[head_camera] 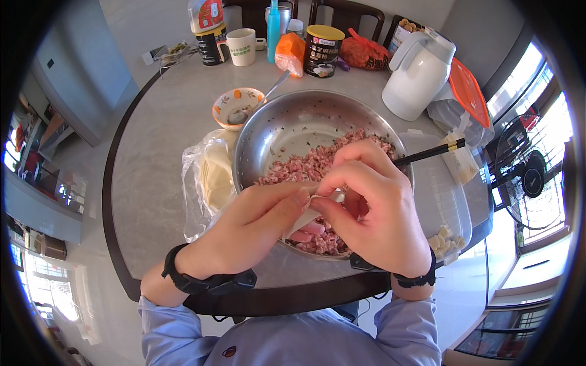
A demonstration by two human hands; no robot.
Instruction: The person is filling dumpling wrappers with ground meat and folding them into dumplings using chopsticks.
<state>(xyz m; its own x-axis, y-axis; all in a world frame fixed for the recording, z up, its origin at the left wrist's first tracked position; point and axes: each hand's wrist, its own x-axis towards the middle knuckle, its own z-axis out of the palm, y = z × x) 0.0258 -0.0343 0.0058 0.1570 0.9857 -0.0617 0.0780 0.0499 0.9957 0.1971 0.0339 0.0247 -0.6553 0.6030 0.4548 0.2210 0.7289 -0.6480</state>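
Observation:
Both my hands meet over the near part of a large steel bowl (293,137) of raw minced meat with green bits (316,160). My left hand (256,224) holds a pale dough wrapper (300,223) between thumb and fingers. The thumb and forefinger of my right hand (371,201) pinch its upper edge. Whether filling lies inside the wrapper is hidden by my fingers. Left of the bowl, a stack of wrappers (216,176) lies in a clear plastic bag (192,183). Black chopsticks (425,153) stick out over the bowl's right rim. Folded dumplings (443,242) sit in a plastic tray (460,206) at the right.
A patterned small bowl (222,116) with a metal spoon (274,87) stands behind the wrappers. Along the table's far side are a mug (242,48), a black can (322,55) and a red net bag (364,52). A white jug (414,80) and plastic containers (451,112) stand at the right.

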